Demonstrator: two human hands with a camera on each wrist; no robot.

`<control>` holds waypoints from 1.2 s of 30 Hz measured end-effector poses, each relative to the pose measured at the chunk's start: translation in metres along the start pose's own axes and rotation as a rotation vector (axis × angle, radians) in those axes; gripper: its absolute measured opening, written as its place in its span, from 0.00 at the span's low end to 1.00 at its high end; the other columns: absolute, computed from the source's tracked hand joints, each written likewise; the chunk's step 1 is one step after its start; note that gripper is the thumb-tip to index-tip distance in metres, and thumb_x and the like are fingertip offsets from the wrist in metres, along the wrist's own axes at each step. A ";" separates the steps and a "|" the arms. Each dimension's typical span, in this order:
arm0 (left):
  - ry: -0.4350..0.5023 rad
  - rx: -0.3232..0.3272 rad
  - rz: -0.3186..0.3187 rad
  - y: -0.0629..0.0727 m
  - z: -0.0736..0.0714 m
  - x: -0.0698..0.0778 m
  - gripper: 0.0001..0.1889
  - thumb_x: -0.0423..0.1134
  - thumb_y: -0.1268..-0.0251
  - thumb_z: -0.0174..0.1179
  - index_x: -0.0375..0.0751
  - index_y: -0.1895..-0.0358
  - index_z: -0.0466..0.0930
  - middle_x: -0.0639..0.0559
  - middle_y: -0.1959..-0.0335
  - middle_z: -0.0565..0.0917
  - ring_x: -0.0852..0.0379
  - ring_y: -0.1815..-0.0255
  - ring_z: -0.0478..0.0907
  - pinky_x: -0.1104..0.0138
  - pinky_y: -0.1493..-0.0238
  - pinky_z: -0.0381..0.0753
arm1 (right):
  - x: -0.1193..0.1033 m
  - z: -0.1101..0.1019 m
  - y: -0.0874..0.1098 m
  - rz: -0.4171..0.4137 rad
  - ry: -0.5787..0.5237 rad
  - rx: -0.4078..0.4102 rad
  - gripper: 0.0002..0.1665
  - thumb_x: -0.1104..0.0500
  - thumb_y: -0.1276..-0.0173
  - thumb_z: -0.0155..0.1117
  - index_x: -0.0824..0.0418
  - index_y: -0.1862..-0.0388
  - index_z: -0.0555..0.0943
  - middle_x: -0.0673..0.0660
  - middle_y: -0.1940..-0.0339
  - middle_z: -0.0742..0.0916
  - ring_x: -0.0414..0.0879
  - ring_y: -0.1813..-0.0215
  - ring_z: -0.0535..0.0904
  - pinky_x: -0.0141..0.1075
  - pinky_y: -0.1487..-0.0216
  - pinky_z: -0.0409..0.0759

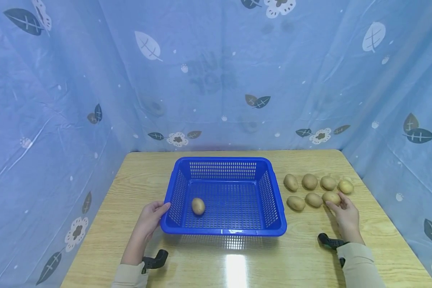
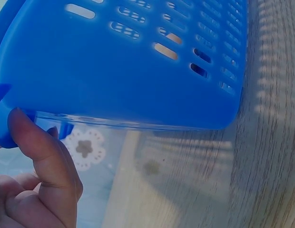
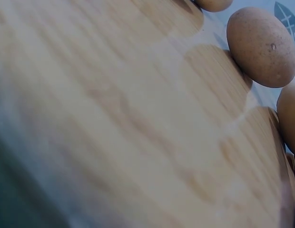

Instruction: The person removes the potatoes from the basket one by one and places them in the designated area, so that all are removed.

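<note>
A blue plastic basket (image 1: 223,232) with slotted walls stands on the table, one potato (image 1: 198,206) lying in its left part. At its left rim my left hand (image 1: 150,219) holds on, thumb over the edge; in the left wrist view, fingers (image 2: 47,156) curl at the rim beside the basket wall (image 2: 114,80). To the right of the basket, my right hand (image 1: 347,218) grips the rightmost potato (image 1: 331,197) of the front row between thumb and fingers. In the right wrist view a potato (image 3: 261,47) shows near the upper right, and that hand is mostly out of frame.
Two other potatoes (image 1: 314,199) lie in the front row, left of the gripped one. Behind them runs a back row of several potatoes (image 1: 310,181). The wooden table (image 1: 147,172) is bordered by a blue patterned cloth (image 1: 201,80) at the back and sides.
</note>
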State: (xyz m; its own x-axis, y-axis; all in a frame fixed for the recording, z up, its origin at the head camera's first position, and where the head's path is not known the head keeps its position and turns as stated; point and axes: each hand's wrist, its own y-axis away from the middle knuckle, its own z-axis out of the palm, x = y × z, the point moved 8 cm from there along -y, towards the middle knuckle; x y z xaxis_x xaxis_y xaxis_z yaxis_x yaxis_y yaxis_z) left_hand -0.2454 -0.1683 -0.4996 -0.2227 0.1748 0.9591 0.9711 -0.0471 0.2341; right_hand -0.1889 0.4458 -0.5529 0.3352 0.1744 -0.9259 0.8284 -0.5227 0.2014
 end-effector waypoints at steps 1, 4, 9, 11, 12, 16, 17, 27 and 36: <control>0.000 -0.001 -0.001 0.000 0.000 0.000 0.19 0.40 0.27 0.49 0.26 0.46 0.70 0.34 0.55 0.82 0.49 0.59 0.84 0.64 0.61 0.85 | 0.000 0.000 0.001 0.004 -0.006 -0.002 0.48 0.44 0.32 0.56 0.54 0.23 0.44 0.59 0.22 0.46 0.53 0.22 0.41 0.45 0.23 0.48; -0.002 -0.002 -0.002 0.000 0.000 0.000 0.19 0.41 0.27 0.49 0.26 0.46 0.70 0.34 0.55 0.82 0.49 0.59 0.84 0.65 0.61 0.85 | 0.000 0.000 0.002 0.006 -0.020 0.008 0.47 0.46 0.31 0.57 0.54 0.23 0.44 0.58 0.22 0.47 0.51 0.22 0.41 0.41 0.23 0.49; 0.000 -0.003 -0.001 0.000 -0.001 0.001 0.20 0.42 0.27 0.49 0.26 0.45 0.69 0.34 0.54 0.82 0.49 0.58 0.84 0.64 0.60 0.85 | 0.000 -0.003 0.002 -0.004 -0.049 0.042 0.47 0.48 0.32 0.58 0.55 0.23 0.45 0.55 0.22 0.49 0.46 0.22 0.44 0.33 0.24 0.50; -0.004 -0.004 0.000 0.000 -0.001 0.001 0.20 0.42 0.27 0.49 0.26 0.45 0.69 0.34 0.54 0.82 0.50 0.58 0.84 0.64 0.59 0.85 | 0.001 -0.004 0.002 -0.004 -0.055 0.056 0.46 0.49 0.31 0.58 0.55 0.23 0.45 0.54 0.22 0.50 0.45 0.22 0.45 0.30 0.25 0.51; -0.004 -0.004 -0.002 0.000 -0.001 0.001 0.20 0.42 0.27 0.49 0.26 0.45 0.69 0.35 0.54 0.82 0.50 0.58 0.84 0.64 0.59 0.85 | 0.001 -0.005 0.003 -0.005 -0.057 0.062 0.46 0.49 0.31 0.58 0.56 0.23 0.45 0.54 0.22 0.50 0.45 0.22 0.45 0.29 0.25 0.51; -0.004 -0.004 -0.005 -0.001 0.000 0.000 0.19 0.41 0.27 0.49 0.26 0.45 0.69 0.35 0.54 0.83 0.50 0.59 0.84 0.64 0.59 0.85 | -0.001 -0.010 0.005 -0.030 -0.085 0.091 0.45 0.52 0.30 0.57 0.57 0.23 0.46 0.54 0.22 0.52 0.43 0.22 0.47 0.26 0.26 0.51; -0.002 -0.004 -0.005 -0.001 0.000 0.000 0.19 0.41 0.27 0.49 0.26 0.45 0.69 0.35 0.54 0.83 0.50 0.59 0.84 0.64 0.59 0.85 | -0.003 -0.011 0.006 -0.045 -0.084 0.096 0.45 0.51 0.30 0.57 0.58 0.23 0.47 0.55 0.22 0.53 0.43 0.22 0.48 0.26 0.26 0.52; -0.006 -0.002 0.002 0.001 -0.001 0.001 0.20 0.42 0.27 0.49 0.26 0.44 0.69 0.35 0.53 0.82 0.50 0.57 0.84 0.64 0.58 0.85 | -0.045 -0.014 0.022 -0.299 -0.170 0.079 0.42 0.59 0.31 0.60 0.56 0.24 0.51 0.51 0.22 0.57 0.37 0.24 0.51 0.20 0.29 0.53; -0.001 -0.007 0.007 0.003 -0.001 0.002 0.21 0.43 0.27 0.49 0.26 0.44 0.69 0.35 0.54 0.82 0.50 0.58 0.84 0.63 0.58 0.85 | -0.096 0.003 0.041 -0.470 -0.372 -0.090 0.40 0.68 0.34 0.60 0.57 0.25 0.56 0.53 0.24 0.62 0.39 0.25 0.56 0.20 0.32 0.60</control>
State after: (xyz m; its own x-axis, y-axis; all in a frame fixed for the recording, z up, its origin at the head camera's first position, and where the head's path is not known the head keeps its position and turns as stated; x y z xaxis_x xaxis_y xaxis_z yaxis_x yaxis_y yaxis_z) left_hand -0.2433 -0.1690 -0.4967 -0.2155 0.1753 0.9606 0.9721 -0.0548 0.2281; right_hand -0.1879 0.4052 -0.4565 -0.2417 0.0578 -0.9686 0.8898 -0.3849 -0.2450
